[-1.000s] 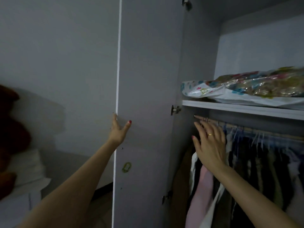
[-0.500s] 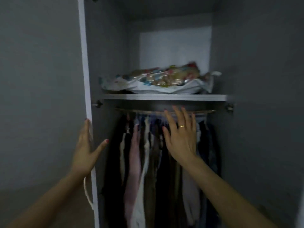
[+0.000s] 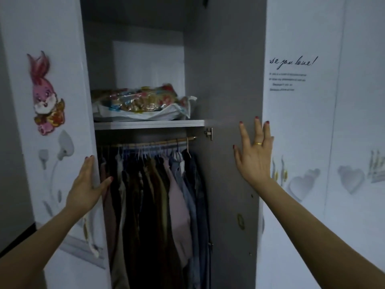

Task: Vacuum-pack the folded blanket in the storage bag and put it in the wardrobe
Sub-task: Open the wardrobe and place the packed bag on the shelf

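Observation:
The vacuum-packed storage bag (image 3: 141,104) with the colourful flattened blanket inside lies on the wardrobe's upper shelf (image 3: 150,124). My left hand (image 3: 86,186) rests with straight fingers on the front of the left door (image 3: 56,142), its thumb round the door's edge. My right hand (image 3: 255,155), fingers spread and a gold ring on one, lies flat against the right door (image 3: 235,101) at its outer edge. Neither hand holds anything.
Clothes (image 3: 158,197) hang on hangers from a wooden rail (image 3: 154,142) below the shelf. The left door carries a pink rabbit sticker (image 3: 44,94). White wardrobe panels with script and heart prints (image 3: 312,101) stand to the right. A hinge (image 3: 209,133) sits on the right door.
The left door has swung inward and now shows its decorated front. My right hand moved from the clothes rail across to the right door. The view shifted right.

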